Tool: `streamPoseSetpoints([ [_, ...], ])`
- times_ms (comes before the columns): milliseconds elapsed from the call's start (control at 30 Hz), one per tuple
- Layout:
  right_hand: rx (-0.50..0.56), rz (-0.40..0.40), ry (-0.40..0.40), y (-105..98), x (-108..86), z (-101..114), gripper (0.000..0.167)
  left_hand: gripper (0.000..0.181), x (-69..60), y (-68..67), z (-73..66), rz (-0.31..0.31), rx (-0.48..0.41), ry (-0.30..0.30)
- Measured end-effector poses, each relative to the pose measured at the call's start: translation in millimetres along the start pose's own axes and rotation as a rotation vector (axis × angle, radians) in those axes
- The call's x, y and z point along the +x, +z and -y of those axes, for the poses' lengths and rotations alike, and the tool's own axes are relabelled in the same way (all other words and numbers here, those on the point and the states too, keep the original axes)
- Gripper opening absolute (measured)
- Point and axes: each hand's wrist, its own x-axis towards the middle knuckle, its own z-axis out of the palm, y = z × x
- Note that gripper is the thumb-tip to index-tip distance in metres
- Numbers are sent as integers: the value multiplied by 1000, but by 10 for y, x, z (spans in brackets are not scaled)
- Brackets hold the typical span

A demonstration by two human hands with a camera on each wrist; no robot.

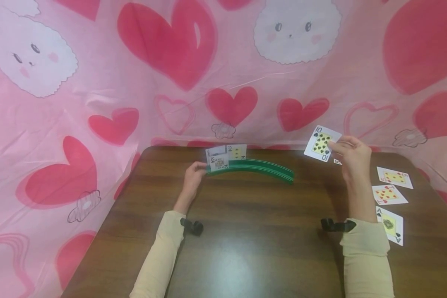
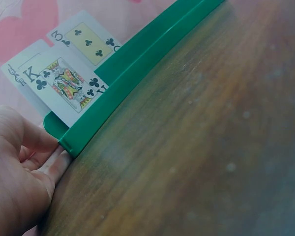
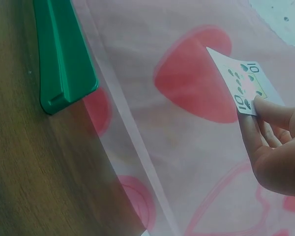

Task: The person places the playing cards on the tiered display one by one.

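A curved green card holder (image 1: 262, 167) stands near the table's back edge. My left hand (image 1: 194, 176) pinches its left end between thumb and fingers. In its slots at that end stand a king of clubs (image 2: 66, 86), a three of clubs (image 2: 86, 42) and another card (image 2: 19, 73) mostly covered by the king. Off to the right, my right hand (image 1: 354, 159) holds a ten of spades (image 1: 316, 142) up above the table, thumb on its face and fingers behind. The holder's right end (image 3: 69, 83) shows in the right wrist view, apart from that card.
Along the table's right side lie a red-suited card (image 1: 395, 177), a red seven (image 1: 389, 194) and an ace of spades (image 1: 391, 225). Another card (image 1: 337, 162) is mostly hidden behind my right hand. A pink heart-patterned cloth (image 1: 268, 103) hangs close behind the wooden table (image 1: 246, 231).
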Motion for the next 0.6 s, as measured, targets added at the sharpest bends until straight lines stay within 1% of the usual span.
streamPoseSetpoints([
  [200, 1, 6, -6, 29, -17, 23, 14, 18, -4, 7, -7, -5, -12, -1],
  [600, -7, 19, -6, 92, -56, 74, 14, 18, -3, 4, -8, -2, -2, -6],
])
